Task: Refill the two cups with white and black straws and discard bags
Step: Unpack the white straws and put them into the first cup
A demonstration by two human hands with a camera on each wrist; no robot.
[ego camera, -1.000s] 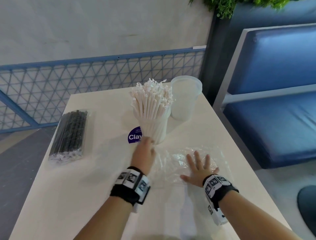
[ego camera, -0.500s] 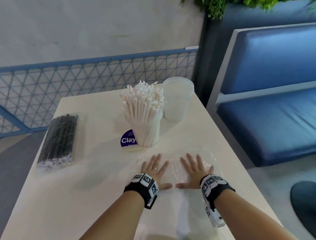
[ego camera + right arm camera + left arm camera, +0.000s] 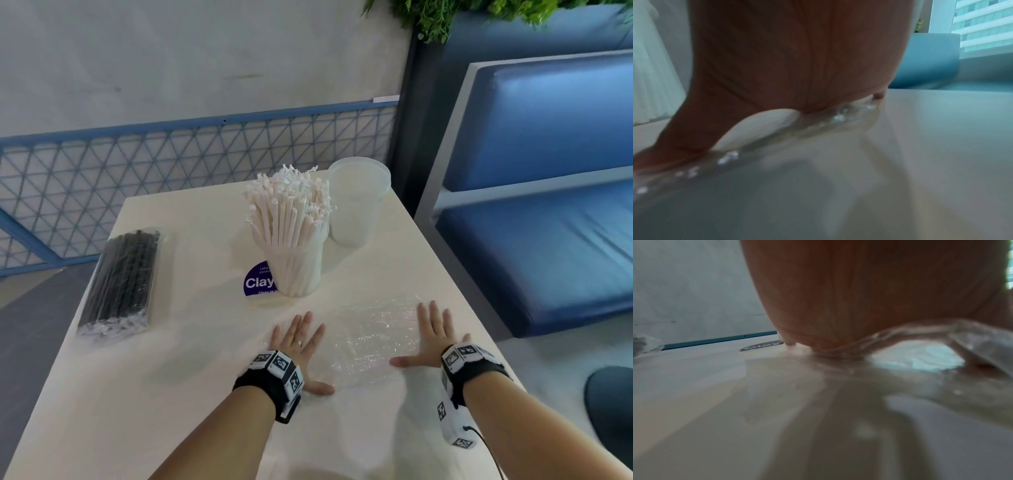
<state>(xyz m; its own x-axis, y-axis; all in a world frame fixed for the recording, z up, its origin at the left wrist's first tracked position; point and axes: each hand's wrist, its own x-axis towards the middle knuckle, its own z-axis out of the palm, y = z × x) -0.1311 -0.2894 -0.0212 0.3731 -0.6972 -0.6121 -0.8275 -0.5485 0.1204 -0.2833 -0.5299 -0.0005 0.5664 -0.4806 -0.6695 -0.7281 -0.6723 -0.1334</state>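
— Where do your hands lie?
— Your left hand (image 3: 297, 346) lies flat on the left end of the bag (image 3: 368, 342), your right hand (image 3: 432, 337) flat on its right end, both at the near middle of the table (image 3: 144, 394).
— And behind the bag?
— The cup (image 3: 297, 270) with straws (image 3: 289, 209) in it stands just behind, on a sticker (image 3: 257, 282). The second cup (image 3: 356, 202) stands behind it to the right. The straw pack (image 3: 123, 281) lies at your far left.

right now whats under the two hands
The empty clear bag lies flat under both: left hand on its left end, right hand on its right. Beneath is the table; nothing shows inside the bag.
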